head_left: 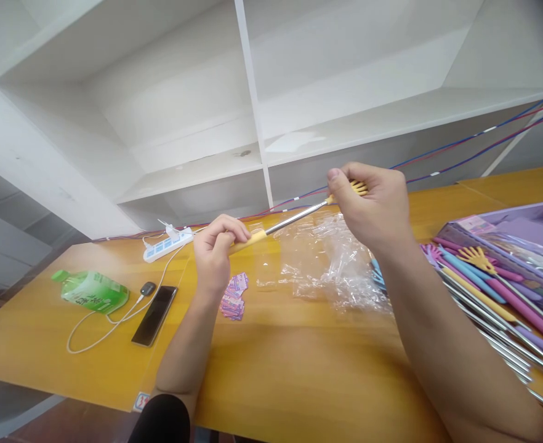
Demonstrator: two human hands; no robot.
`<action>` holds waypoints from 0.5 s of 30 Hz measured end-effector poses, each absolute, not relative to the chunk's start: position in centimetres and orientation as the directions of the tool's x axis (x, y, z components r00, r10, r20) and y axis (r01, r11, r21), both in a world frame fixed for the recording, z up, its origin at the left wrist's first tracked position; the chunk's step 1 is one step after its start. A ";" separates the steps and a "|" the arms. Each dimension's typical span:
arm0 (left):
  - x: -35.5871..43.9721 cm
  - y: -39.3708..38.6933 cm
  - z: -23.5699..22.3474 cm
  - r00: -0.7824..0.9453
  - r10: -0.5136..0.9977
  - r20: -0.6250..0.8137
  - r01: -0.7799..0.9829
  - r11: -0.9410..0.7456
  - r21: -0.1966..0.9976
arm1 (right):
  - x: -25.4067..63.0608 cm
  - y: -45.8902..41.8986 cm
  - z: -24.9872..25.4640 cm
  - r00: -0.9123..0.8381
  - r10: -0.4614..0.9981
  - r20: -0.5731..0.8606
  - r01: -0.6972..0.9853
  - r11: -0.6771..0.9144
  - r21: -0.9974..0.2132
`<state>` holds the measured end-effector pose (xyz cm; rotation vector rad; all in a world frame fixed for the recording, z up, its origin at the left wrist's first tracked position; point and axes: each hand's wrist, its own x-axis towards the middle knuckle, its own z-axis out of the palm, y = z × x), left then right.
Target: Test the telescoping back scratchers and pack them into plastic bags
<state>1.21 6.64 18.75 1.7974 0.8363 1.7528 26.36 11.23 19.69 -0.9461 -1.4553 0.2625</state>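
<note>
A yellow back scratcher with a shiny metal rod is held at a slant above the table, its hand-shaped end up to the right. My left hand is closed round its yellow handle. At the other end my right hand grips it near the yellow claw, which partly shows behind the thumb. Below lie clear plastic bags in a crumpled heap. A small pile of pink and purple cards rests near my left wrist.
Several coloured back scratchers lie at the right beside a purple box. On the left are a green bottle, a phone, a white cable and a power strip. White shelves stand behind the table.
</note>
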 end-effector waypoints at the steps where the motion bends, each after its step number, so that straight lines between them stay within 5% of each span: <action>1: 1.2 6.6 18.8 -0.017 0.719 0.695 0.092 -0.691 0.717 | 26.3 11.2 19.7 0.157 0.678 0.718 0.383 0.628 -0.677; 15: 1.4 6.7 18.8 -0.023 0.724 0.689 0.103 -0.684 0.722 | 26.1 11.4 19.5 0.160 0.675 0.720 0.397 0.624 -0.673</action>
